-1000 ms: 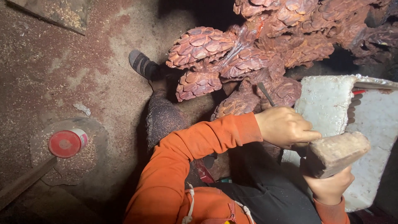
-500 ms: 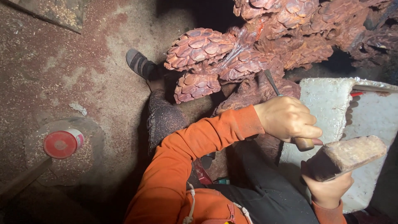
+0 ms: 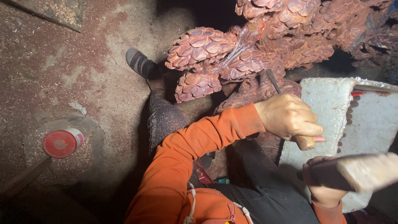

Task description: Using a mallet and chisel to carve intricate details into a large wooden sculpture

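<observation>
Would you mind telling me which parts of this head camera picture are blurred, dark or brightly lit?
In the head view the wooden mallet in the right hand is smeared by motion blur; the left hand gripping the chisel is sharp and well lit; the red carving has a slight sheen; the top centre and bottom left corner fall into deep shadow; the white block looks brightest.

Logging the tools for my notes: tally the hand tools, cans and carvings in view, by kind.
Chisel, in the left hand: 1
Mallet, in the right hand: 1
Red-lidded can: 1
Red wood carving: 1
Total: 4
</observation>
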